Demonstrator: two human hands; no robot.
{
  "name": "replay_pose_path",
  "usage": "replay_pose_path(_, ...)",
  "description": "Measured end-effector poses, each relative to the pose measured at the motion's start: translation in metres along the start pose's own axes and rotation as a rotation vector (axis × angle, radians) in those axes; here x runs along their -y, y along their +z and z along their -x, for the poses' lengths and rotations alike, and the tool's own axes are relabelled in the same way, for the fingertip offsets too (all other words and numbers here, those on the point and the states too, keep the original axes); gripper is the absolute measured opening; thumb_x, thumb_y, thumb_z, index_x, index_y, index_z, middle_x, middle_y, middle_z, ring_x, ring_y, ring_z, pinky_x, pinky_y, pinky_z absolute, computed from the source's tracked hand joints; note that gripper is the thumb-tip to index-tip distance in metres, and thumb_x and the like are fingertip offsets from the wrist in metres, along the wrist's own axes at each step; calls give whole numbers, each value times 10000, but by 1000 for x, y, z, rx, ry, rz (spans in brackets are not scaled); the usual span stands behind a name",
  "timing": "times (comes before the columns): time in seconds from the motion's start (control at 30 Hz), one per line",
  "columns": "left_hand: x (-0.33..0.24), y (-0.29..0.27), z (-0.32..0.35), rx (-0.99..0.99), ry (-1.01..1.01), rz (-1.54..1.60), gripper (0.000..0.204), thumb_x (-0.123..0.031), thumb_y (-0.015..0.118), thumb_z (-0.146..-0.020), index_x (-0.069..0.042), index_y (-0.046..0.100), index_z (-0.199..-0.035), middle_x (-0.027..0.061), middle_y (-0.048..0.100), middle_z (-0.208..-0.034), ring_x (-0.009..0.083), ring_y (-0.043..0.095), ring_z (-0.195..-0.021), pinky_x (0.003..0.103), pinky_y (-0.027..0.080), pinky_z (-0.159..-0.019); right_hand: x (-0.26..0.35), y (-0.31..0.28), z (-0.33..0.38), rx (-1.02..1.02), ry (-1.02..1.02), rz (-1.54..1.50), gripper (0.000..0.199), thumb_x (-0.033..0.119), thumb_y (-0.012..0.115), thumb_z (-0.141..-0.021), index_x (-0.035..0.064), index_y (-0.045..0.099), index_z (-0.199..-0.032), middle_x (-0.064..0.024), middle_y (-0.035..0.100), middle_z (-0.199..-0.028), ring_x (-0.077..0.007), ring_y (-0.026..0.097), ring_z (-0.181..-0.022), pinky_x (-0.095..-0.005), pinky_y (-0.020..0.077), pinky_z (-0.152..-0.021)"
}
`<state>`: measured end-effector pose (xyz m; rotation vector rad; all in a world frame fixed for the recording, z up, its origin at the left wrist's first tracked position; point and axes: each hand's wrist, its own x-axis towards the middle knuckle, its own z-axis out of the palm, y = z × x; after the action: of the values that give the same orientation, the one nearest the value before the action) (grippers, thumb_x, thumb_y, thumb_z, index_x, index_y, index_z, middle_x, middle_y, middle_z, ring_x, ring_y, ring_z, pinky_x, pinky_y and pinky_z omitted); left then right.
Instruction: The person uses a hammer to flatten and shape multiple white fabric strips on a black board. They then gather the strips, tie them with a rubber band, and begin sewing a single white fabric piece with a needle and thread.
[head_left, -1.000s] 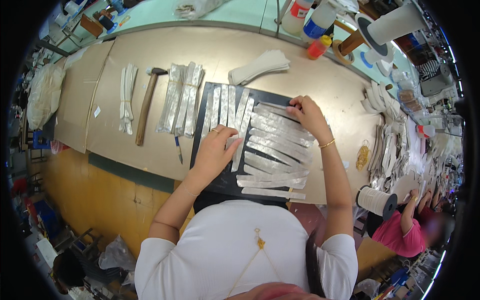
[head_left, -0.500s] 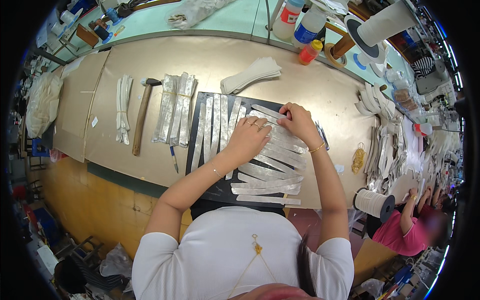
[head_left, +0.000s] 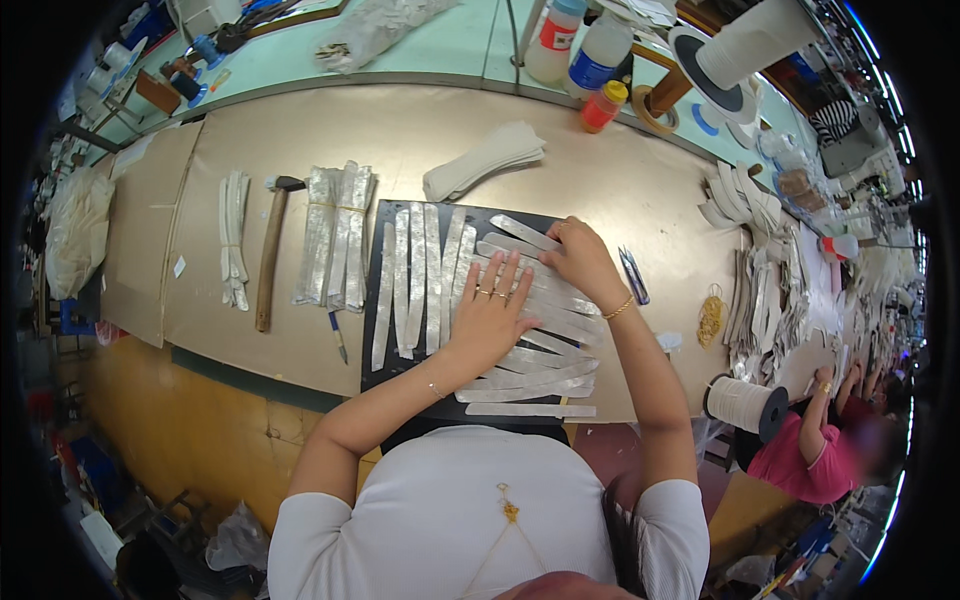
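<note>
Pale, shiny silvery strips (head_left: 432,275) with rounded ends lie on a black board (head_left: 374,365). Those on its left stand nearly lengthwise; those on its right lie slanted or crosswise, partly overlapping. My left hand (head_left: 488,315) rests flat on the strips in the middle, fingers stretched and spread, holding nothing. At the board's upper right, my right hand (head_left: 585,262) has thumb and fingers closed at the right end of the topmost slanted strip (head_left: 522,232). The fingers cover that end.
Left of the board lie banded strip bundles (head_left: 340,235), a hammer (head_left: 272,255) and a brush-like tool (head_left: 338,338). Beyond it sits a stack of pale pieces (head_left: 485,160). To the right are snips (head_left: 634,275), gold chain (head_left: 710,318) and a cord spool (head_left: 745,405). Bottles (head_left: 603,105) stand behind.
My left hand has gone from bent fingers to flat, spread ones, slightly lower on the strips. My right hand stays at the topmost strip's end. The whole view has shifted a little.
</note>
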<state>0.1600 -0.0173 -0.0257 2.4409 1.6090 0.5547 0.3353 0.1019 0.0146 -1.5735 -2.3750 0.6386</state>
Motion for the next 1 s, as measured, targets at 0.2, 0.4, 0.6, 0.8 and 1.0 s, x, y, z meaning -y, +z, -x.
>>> replay_pose_path(0.2,1,3,2,6,8,2,794,-510,637,-872,-45,413,-1476,205,297,-1574,386,239,-1468,561,187,-1183,20,-48,-1,-148,101,-77,186,152,740,-812,18,673,-922,-180,689,-885,-350,672,-807,-423,518,-726)
replay_pose_path(0.4,-6,-32,20,-10,4,119,713,-443,697,-850,-34,493,-1398,216,406,-1489,394,354,-1398,536,270,-1147,60,-79,23,162,40,-245,230,164,757,-801,-11,672,-924,-194,690,-843,-349,669,-769,-409,509,-702)
replay_pose_path(0.6,-19,-35,33,-26,90,197,566,-398,717,-842,-39,598,-1262,190,526,-1362,371,455,-1293,508,350,-1084,31,11,38,79,-12,-15,401,155,795,-747,62,641,-1106,-138,579,-1087,-347,580,-1012,-407,485,-846)
replay_pose_path(0.8,-15,-29,24,-13,59,115,594,-418,710,-845,-50,585,-1293,194,503,-1400,376,435,-1321,515,332,-1100,33,-1,36,-73,-68,89,428,226,797,-762,74,630,-1125,-120,586,-1097,-324,577,-1011,-443,473,-844)
replay_pose_path(1.0,-21,-26,38,29,71,104,626,-439,709,-844,-63,569,-1325,199,454,-1457,365,396,-1369,534,299,-1123,26,-1,26,153,80,-128,417,293,823,-746,57,643,-1040,-121,626,-1000,-336,603,-955,-419,476,-847)
